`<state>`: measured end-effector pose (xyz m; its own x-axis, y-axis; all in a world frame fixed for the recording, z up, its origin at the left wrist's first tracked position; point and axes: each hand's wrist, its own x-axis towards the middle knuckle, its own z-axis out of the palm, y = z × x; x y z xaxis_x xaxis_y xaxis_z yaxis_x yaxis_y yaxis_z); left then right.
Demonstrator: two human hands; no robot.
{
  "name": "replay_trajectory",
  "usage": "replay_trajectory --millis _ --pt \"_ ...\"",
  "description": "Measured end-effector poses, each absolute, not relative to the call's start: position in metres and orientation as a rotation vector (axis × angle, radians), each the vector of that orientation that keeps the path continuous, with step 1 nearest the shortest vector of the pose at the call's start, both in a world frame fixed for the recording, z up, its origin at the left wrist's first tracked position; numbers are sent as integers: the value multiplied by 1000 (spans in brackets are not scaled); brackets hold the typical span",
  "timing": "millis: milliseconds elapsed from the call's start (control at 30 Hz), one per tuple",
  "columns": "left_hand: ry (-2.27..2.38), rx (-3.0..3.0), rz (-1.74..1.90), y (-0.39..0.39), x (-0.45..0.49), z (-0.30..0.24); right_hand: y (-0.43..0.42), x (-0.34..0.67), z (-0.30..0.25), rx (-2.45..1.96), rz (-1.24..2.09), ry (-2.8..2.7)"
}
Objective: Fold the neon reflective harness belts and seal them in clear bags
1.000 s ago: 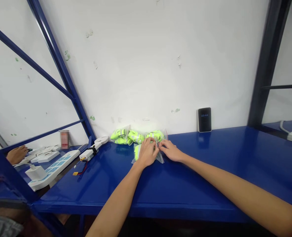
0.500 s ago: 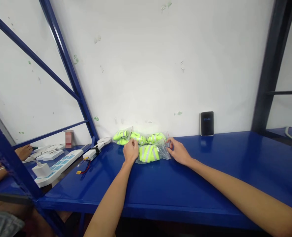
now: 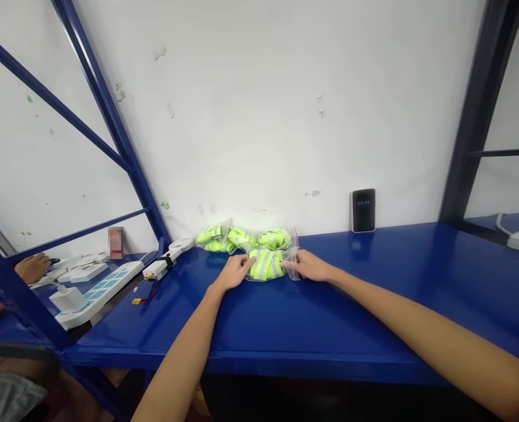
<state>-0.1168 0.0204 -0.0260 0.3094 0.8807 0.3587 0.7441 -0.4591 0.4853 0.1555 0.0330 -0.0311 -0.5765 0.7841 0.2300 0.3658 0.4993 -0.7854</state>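
A clear plastic bag with a folded neon-yellow reflective vest (image 3: 266, 265) inside lies on the blue table, grey stripes facing up. My left hand (image 3: 234, 271) grips its left end, thumb on top and fingers partly hidden. On the other side, my right hand (image 3: 308, 265) is closed on the loose clear plastic at the bag's right end. Right behind it, against the wall, rest several more bagged reflective vests, among them one at the left (image 3: 213, 235), one in the middle (image 3: 242, 238) and one at the right (image 3: 275, 238).
A small white fan (image 3: 183, 243) and a battery pack with wires (image 3: 156, 268) lie to the left. A black-screened device (image 3: 363, 210) leans on the wall. Beyond the blue rack post are a power strip (image 3: 96, 295) and another person's hand (image 3: 33, 268).
My left hand has come down from above the bags to the front bag's left end. My right hand has closed further over the bag's right end. The view has shifted slightly.
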Motion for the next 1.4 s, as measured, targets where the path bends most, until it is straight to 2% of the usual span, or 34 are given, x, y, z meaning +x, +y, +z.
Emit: replay_trajectory --millis 467,833,1100,1267,1400 --pt "1443 2407 1046 14 -99 -22 28 162 -24 -825 1160 -1981" --pt "1369 2202 970 10 -96 -21 34 164 -29 -917 1013 -1901" --pt "1316 2258 1017 8 -92 -22 27 161 -23 -876 1233 -1897" --pt "1209 2174 1140 12 -97 -24 27 159 -27 -824 1220 -1843" --pt "1339 2332 1153 11 -98 -21 24 155 -25 -831 1214 -1802"
